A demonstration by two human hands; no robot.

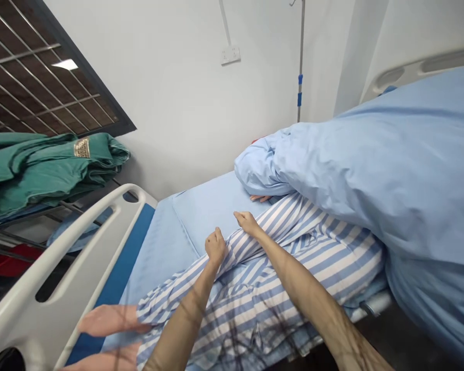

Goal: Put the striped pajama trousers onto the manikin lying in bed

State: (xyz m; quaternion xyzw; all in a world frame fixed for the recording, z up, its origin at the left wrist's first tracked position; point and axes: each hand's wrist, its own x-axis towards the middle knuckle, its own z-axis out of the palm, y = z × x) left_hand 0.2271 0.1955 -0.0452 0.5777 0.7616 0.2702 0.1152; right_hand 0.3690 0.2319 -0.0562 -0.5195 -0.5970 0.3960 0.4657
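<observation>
Across the bed lies a figure in blue-and-white striped trousers (344,257), with bare feet (108,318) toward the footboard. My left hand (215,247) is closed in a fist at the far leg, around the knee or shin. Higher up that same leg, toward the thigh, my right hand (246,222) is also a fist, thumb side upward. I see nothing held in either one. Whether the right fist touches the cloth I cannot tell. A light blue quilt (371,154) hides the upper body; fingertips (260,198) of the lying figure show under its edge.
A pale footboard (81,268) closes the bed's left end, with a dark blue mattress strip beside it. Green folded cloth (54,165) lies on a rack beyond. An IV pole (301,62) and a wall socket (231,54) are behind the bed. Dark strands blur the foreground.
</observation>
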